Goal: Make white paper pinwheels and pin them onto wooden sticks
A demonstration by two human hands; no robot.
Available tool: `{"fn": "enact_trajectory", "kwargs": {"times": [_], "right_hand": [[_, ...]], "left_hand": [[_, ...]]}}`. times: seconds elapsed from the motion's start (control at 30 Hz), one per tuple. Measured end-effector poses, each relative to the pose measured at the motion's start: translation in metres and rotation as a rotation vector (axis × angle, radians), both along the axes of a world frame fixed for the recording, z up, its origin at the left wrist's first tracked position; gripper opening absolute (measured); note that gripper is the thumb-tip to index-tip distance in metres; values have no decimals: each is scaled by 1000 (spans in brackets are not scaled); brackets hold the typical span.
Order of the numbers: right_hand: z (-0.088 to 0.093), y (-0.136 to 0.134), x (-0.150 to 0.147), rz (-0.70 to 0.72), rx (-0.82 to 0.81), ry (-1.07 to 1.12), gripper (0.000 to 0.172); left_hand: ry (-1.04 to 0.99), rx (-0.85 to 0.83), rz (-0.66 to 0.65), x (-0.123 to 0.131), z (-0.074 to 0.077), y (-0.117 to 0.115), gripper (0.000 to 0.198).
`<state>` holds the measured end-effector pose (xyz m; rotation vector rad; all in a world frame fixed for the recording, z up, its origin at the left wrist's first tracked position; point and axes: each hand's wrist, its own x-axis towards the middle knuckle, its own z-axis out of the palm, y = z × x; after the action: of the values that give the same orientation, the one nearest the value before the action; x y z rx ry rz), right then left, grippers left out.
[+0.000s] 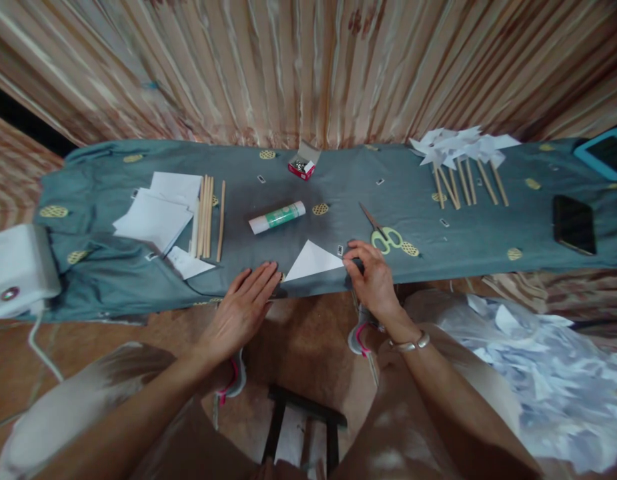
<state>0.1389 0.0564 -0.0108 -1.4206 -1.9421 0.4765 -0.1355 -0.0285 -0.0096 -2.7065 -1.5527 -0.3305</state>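
A white sheet of paper folded into a triangle (312, 261) lies near the front edge of the cloth-covered table. My right hand (372, 279) pinches its right corner between thumb and fingers. Flat on the cloth beside the triangle's left corner rests my left hand (248, 303), fingers stretched out and holding nothing. Just beyond the triangle is a glue stick (277, 217) with a green label, lying on its side. Scissors (383, 235) with pale green handles lie just past my right hand.
Paper squares (155, 217) and wooden sticks (207, 217) lie at left, near a white device (21, 270). A small red box (302, 167) stands open at the back. Paper pinwheels (463, 148) on sticks, a phone (574, 225) and a blue-edged device (605, 153) are at right. A bag of folded paper (548, 373) sits below.
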Motion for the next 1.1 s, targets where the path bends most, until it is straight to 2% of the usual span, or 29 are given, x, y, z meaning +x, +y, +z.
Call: {"fn": "enact_trajectory", "kwargs": {"times": [0.13, 0.37, 0.43, 0.57, 0.63, 0.83, 0.97, 1.1], "right_hand": [[1, 1, 0, 13, -4, -8, 10], [4, -1, -6, -16, -12, -32, 10], [4, -3, -10, -40, -9, -35, 10], [2, -6, -20, -73, 10, -59, 27], [2, -6, -22, -72, 16, -67, 27], [1, -1, -9, -42, -29, -16, 8], [-1, 2, 0, -3, -28, 8, 15], [-3, 6, 1, -4, -12, 19, 23]], "left_hand": [[-70, 41, 8, 10, 5, 7, 63], [-4, -13, -137, 39, 2, 16, 48], [-17, -31, -129, 44, 0, 17, 48], [-50, -60, -94, 49, 1, 20, 49], [-64, -75, -68, 50, 2, 22, 49], [-106, -47, -43, 38, 3, 25, 46], [-146, 24, -23, 16, 3, 21, 35], [-151, 39, -19, 3, 7, 17, 33]]}}
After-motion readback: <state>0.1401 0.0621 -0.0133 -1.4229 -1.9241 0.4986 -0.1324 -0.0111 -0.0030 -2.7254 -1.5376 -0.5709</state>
